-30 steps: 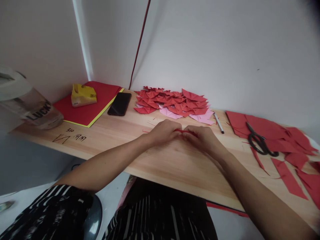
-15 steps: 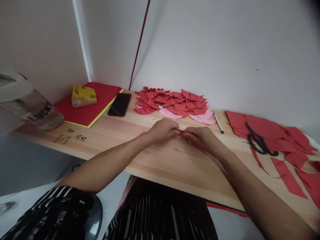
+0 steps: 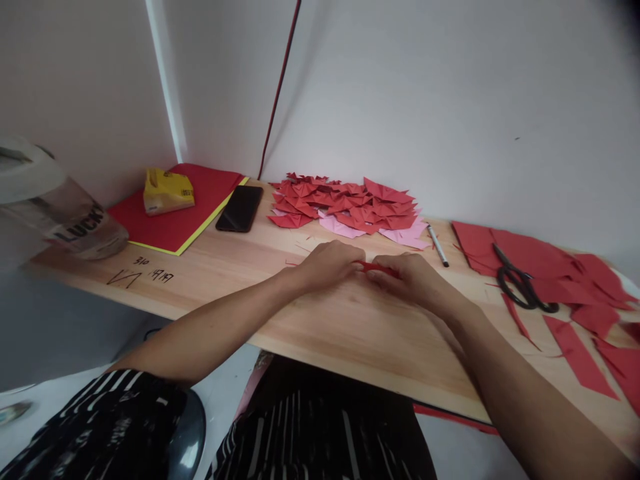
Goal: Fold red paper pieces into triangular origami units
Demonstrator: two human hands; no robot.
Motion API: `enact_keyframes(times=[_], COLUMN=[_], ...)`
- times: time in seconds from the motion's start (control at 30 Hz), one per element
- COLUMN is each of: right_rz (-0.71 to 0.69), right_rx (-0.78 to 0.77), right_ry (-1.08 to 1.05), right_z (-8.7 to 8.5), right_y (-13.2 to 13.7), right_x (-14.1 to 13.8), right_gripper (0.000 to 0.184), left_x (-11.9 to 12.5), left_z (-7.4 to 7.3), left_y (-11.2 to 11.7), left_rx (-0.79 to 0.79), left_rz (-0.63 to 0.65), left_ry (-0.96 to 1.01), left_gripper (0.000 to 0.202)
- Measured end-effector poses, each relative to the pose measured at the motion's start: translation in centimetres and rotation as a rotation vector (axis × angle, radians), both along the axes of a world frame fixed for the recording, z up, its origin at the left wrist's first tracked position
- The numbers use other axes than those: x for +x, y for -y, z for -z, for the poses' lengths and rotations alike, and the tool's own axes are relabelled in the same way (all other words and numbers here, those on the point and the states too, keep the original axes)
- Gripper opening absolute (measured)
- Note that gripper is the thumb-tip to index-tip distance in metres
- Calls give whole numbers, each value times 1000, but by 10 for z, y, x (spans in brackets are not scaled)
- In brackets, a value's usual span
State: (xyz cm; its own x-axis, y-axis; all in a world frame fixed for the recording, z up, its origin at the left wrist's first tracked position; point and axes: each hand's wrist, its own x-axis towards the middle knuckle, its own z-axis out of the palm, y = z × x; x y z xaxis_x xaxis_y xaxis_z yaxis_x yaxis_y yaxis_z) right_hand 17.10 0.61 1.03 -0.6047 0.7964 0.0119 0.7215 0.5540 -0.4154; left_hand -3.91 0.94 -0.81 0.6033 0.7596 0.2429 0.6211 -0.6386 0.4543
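Desk (image 3: 320, 327) with "310" (image 3: 142, 262), "LUCKY" bottle (image 3: 80, 223), handheld paper (image 3: 379, 267)

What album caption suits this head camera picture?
Fingers of the left hand and right hand hold red paper before a pile of folded red and pink papers.

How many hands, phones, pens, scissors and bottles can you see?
Hands, left hand and right hand: 2
Phone: 1
Pen: 1
Scissors: 1 pair
Bottle: 1
Total: 6
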Motion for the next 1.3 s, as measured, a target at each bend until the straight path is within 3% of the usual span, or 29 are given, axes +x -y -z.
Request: enact_keyframes(times=[0.13,0.3,0.7,0.83,1.1,1.3], right_rz=[-43,-66,61,57,39,16], right_rx=[13,11,-152,-171,-308,-360], right_ry=[-7,-64,-30,-47,-88,-144], right_z=[-3,-1,1,1,-5,-7], right_y=[2,2,0,-1,-3,-3], right_x=[-3,-5,-2,1,9,15], right_gripper=[27,28,44,42,50,55], left_x=[4,1,-5,-9,-14,-17], left_z=[1,0,-4,-5,-11,-15], left_y=[3,1,-2,-6,-7,-7], left_rx=[34,64,57,11,-176,-303], left_rz=[49,4,-53,-62,71,-19], left_ry=[2,-18,-73,-13,246,356], left_gripper=[20,21,26,26,36,37])
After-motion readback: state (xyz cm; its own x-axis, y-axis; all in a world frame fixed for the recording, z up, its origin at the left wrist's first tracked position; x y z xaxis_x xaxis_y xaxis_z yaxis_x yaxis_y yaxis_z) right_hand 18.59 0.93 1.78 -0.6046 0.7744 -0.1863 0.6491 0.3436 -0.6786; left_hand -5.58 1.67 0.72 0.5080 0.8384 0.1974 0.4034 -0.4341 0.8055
